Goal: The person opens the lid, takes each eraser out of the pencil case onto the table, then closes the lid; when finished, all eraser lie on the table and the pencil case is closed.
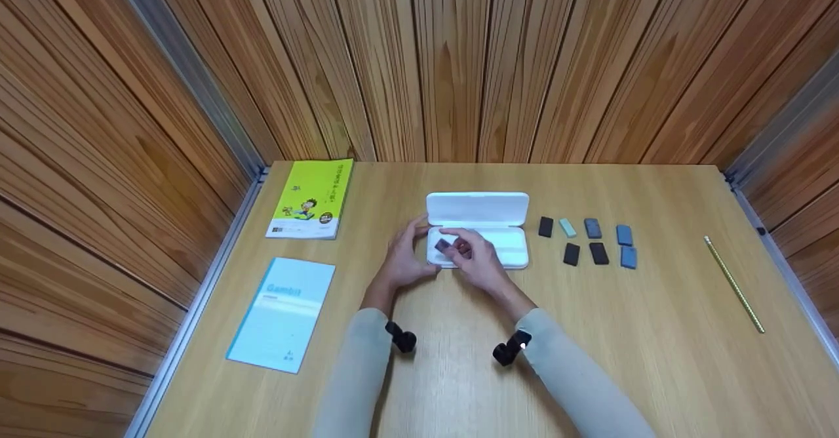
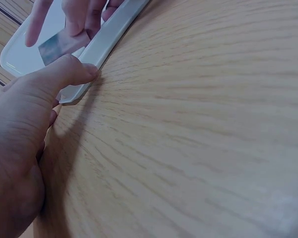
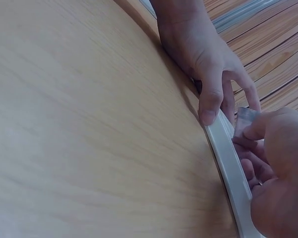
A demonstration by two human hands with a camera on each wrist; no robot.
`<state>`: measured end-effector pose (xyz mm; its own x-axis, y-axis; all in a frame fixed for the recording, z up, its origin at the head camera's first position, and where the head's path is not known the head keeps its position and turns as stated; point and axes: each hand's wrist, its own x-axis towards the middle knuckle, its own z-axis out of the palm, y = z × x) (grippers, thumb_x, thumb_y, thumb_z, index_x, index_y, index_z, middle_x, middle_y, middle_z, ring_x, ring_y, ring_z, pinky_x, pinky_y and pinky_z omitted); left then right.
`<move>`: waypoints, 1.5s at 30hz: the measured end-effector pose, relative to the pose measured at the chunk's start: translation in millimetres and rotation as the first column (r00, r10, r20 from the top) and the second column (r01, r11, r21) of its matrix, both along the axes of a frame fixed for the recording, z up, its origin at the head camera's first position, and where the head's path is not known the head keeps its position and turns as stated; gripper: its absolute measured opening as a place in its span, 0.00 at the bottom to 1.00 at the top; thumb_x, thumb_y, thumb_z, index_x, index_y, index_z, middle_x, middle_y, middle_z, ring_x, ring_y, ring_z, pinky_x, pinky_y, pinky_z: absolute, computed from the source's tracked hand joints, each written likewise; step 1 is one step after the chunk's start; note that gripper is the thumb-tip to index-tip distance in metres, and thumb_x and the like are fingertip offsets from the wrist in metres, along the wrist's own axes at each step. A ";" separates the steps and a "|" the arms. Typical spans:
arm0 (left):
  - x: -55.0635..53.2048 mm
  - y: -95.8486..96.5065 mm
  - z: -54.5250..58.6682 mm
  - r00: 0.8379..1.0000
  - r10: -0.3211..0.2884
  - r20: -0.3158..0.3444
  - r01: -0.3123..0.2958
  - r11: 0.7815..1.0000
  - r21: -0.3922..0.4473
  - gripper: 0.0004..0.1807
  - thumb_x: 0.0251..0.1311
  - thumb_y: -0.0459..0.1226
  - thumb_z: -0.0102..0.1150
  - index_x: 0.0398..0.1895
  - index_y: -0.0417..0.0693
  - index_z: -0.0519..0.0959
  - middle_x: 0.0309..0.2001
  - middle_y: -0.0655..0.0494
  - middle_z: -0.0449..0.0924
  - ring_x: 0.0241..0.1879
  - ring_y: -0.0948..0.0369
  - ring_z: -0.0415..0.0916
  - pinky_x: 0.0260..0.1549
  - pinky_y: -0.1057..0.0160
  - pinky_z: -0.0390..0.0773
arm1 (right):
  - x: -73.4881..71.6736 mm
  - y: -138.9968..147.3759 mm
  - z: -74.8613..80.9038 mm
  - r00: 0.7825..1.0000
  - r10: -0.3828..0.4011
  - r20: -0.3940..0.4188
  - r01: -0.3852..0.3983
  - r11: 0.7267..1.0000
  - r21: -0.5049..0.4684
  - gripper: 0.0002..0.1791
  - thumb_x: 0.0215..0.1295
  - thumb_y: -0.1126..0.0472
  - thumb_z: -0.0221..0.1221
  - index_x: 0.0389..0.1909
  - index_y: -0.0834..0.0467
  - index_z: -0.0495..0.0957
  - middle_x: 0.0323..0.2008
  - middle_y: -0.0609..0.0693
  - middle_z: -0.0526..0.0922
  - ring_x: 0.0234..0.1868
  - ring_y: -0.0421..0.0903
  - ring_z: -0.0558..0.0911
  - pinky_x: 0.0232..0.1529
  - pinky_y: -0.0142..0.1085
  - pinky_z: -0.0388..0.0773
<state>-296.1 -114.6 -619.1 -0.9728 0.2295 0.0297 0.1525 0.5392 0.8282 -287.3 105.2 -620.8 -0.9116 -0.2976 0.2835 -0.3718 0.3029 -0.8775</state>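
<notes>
A white pencil case (image 1: 477, 208) lies with its lid raised on the table in the head view. My left hand (image 1: 401, 261) grips its left end, the thumb on the front edge and the other fingers around the side. Over the left part of the tray, my right hand (image 1: 482, 262) pinches a small greyish block, likely an eraser (image 1: 443, 246). That eraser (image 2: 62, 45) shows a flat, shiny face in the left wrist view. Whether it touches the tray floor I cannot tell. In the right wrist view, the thumb of the left hand (image 3: 208, 74) presses the case's rim (image 3: 228, 168).
Right of the case lie several small blocks: black ones (image 1: 571, 254), a pale green one (image 1: 567, 227) and blue ones (image 1: 624, 235). A gold pencil (image 1: 734, 284) lies far right. On the left are a yellow-green book (image 1: 314, 195) and a light blue notebook (image 1: 282, 320).
</notes>
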 end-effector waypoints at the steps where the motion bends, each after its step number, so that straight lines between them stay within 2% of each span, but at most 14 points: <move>1: 0.0 0.5 0.1 1.000 0.004 0.005 -0.004 1.000 -0.002 0.60 0.58 0.38 0.85 0.90 0.63 0.58 0.81 0.54 0.78 0.88 0.45 0.61 0.89 0.31 0.50 | 2.1 0.4 3.6 1.000 -0.005 0.010 0.005 1.000 -0.001 0.21 0.79 0.64 0.65 0.69 0.52 0.85 0.45 0.54 0.86 0.44 0.47 0.85 0.48 0.36 0.82; 2: 0.0 0.9 0.3 1.000 0.007 0.010 -0.007 1.000 -0.002 0.60 0.58 0.38 0.85 0.90 0.64 0.58 0.81 0.55 0.78 0.88 0.45 0.61 0.89 0.31 0.50 | 6.2 0.2 11.0 0.999 -0.018 0.033 0.018 1.000 0.002 0.19 0.79 0.64 0.65 0.67 0.53 0.86 0.45 0.55 0.86 0.45 0.47 0.85 0.50 0.36 0.82; 4: 0.1 1.7 0.6 1.000 0.012 0.016 -0.012 1.000 -0.003 0.60 0.58 0.38 0.85 0.90 0.64 0.58 0.81 0.55 0.78 0.88 0.46 0.61 0.89 0.31 0.50 | 8.5 1.2 16.4 0.996 -0.037 0.076 0.036 0.999 0.013 0.18 0.80 0.64 0.65 0.66 0.54 0.86 0.46 0.55 0.86 0.45 0.47 0.85 0.50 0.34 0.81; 8: 0.4 2.6 1.4 1.000 0.016 0.022 -0.016 1.000 -0.011 0.60 0.57 0.39 0.86 0.90 0.63 0.58 0.82 0.55 0.78 0.88 0.46 0.61 0.89 0.31 0.49 | 13.3 4.1 27.2 0.985 -0.063 0.160 0.058 0.998 0.037 0.21 0.81 0.66 0.64 0.70 0.54 0.84 0.49 0.57 0.85 0.47 0.46 0.85 0.50 0.31 0.79; 12: 1.2 2.8 2.5 0.999 0.029 0.040 -0.028 1.000 -0.013 0.60 0.57 0.40 0.86 0.90 0.65 0.58 0.81 0.56 0.78 0.88 0.47 0.61 0.89 0.31 0.50 | 15.4 10.0 30.8 0.978 -0.071 0.194 0.065 0.997 0.036 0.23 0.82 0.66 0.63 0.74 0.52 0.84 0.51 0.58 0.83 0.48 0.47 0.84 0.50 0.29 0.78; 20: 1.8 2.0 3.5 0.996 0.048 0.078 -0.048 0.999 -0.006 0.61 0.57 0.41 0.86 0.90 0.67 0.58 0.82 0.59 0.77 0.88 0.48 0.59 0.89 0.31 0.51 | 14.6 24.8 33.5 0.959 -0.098 0.266 0.099 0.995 0.011 0.20 0.81 0.64 0.66 0.69 0.54 0.83 0.51 0.57 0.83 0.46 0.50 0.88 0.46 0.28 0.81; 26: 0.4 0.5 1.3 0.999 0.015 0.048 -0.016 1.000 0.008 0.60 0.57 0.40 0.85 0.90 0.61 0.58 0.81 0.54 0.77 0.87 0.47 0.61 0.90 0.32 0.47 | 16.4 41.8 39.2 0.959 -0.123 0.254 0.123 0.992 0.013 0.19 0.77 0.68 0.69 0.65 0.58 0.82 0.47 0.56 0.83 0.42 0.44 0.84 0.44 0.27 0.79; 31: -1.3 -0.7 -0.6 1.000 -0.001 0.030 0.000 1.000 0.010 0.60 0.57 0.41 0.85 0.90 0.59 0.58 0.81 0.52 0.78 0.87 0.46 0.62 0.90 0.33 0.46 | 18.1 62.3 39.2 0.966 -0.139 0.218 0.136 0.990 0.031 0.19 0.75 0.69 0.70 0.63 0.60 0.82 0.49 0.60 0.84 0.44 0.43 0.84 0.46 0.25 0.80; 38: -0.7 -0.7 -0.2 0.999 0.009 0.039 -0.010 1.000 0.009 0.61 0.57 0.41 0.86 0.91 0.59 0.57 0.81 0.54 0.77 0.87 0.46 0.61 0.90 0.33 0.44 | 21.2 92.8 39.7 0.961 -0.180 0.208 0.169 0.983 0.069 0.19 0.76 0.69 0.69 0.64 0.60 0.82 0.52 0.61 0.85 0.48 0.44 0.84 0.49 0.23 0.80; 45: 0.3 1.5 -1.0 0.998 0.031 0.057 -0.031 0.999 0.006 0.61 0.57 0.42 0.86 0.91 0.61 0.57 0.82 0.55 0.76 0.87 0.48 0.60 0.90 0.33 0.47 | 23.3 118.9 40.7 0.955 -0.216 0.203 0.203 0.976 0.081 0.19 0.75 0.71 0.69 0.63 0.63 0.81 0.54 0.65 0.85 0.47 0.43 0.84 0.47 0.24 0.81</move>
<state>-295.8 -113.1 -620.0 -0.9797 0.1992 -0.0242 0.0885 0.5375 0.8386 -264.0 224.2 -580.0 -0.9923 -0.1040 0.0674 -0.1043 0.4075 -0.9072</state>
